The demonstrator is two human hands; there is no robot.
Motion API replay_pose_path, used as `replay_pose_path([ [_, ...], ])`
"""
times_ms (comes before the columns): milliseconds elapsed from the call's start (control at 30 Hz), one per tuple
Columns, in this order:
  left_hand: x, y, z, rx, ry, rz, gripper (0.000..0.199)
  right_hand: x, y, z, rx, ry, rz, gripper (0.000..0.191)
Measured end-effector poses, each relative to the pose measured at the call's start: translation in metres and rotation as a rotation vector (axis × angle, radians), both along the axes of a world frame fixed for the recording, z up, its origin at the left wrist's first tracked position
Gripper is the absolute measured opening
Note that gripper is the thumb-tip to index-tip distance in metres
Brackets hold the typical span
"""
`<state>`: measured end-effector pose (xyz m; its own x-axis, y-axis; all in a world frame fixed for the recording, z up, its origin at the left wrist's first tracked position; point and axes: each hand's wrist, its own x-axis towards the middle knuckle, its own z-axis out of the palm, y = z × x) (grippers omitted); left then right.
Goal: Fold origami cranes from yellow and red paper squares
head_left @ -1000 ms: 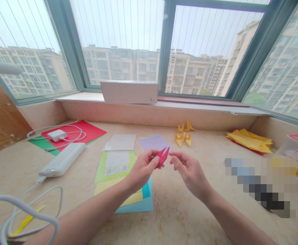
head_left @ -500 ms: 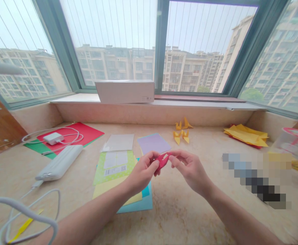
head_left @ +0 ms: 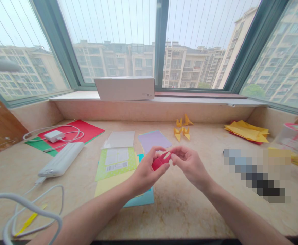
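Observation:
A small folded red paper (head_left: 158, 163) is held between my two hands above the counter. My left hand (head_left: 147, 168) grips its left side, with the thumb stretched along the near edge. The fingertips of my right hand (head_left: 187, 160) pinch its right end. Just beyond the hands lies a purple sheet (head_left: 154, 141). Several folded yellow paper birds (head_left: 186, 132) stand behind, a little to the right. Under my left forearm are a pale yellow sheet (head_left: 108, 185) and a blue sheet (head_left: 145, 198).
A green packet (head_left: 101, 168) and white packet (head_left: 120, 139) lie left of centre. Farther left are a power bank (head_left: 62, 159), white charger (head_left: 54, 135), cables and red paper (head_left: 92, 128). Yellow papers (head_left: 247, 131), a plastic cup (head_left: 294, 139) and a blurred-out item are right.
My left thumb has shifted and straightened along the red paper, so more of the paper's left part shows. The right hand still pinches its end. The view has tilted slightly.

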<state>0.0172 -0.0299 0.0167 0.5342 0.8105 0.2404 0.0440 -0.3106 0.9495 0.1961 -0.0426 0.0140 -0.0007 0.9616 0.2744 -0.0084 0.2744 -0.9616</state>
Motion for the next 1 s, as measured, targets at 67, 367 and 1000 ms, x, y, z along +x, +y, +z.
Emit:
replay_pose_path([
  [67,-0.0005,-0.0002,-0.0007,0.037,0.001,-0.008,0.032,0.0003,0.0002,-0.0001,0.011,0.011,-0.01,0.012],
  [367,-0.0037,0.0002,0.0024,0.142,0.074,-0.027,0.025,0.0002,-0.0043,0.006,0.082,0.073,-0.005,0.006],
  [1000,-0.0004,0.0027,-0.0036,0.059,0.008,0.102,0.022,-0.002,-0.0044,0.0064,0.043,0.058,0.005,0.017],
])
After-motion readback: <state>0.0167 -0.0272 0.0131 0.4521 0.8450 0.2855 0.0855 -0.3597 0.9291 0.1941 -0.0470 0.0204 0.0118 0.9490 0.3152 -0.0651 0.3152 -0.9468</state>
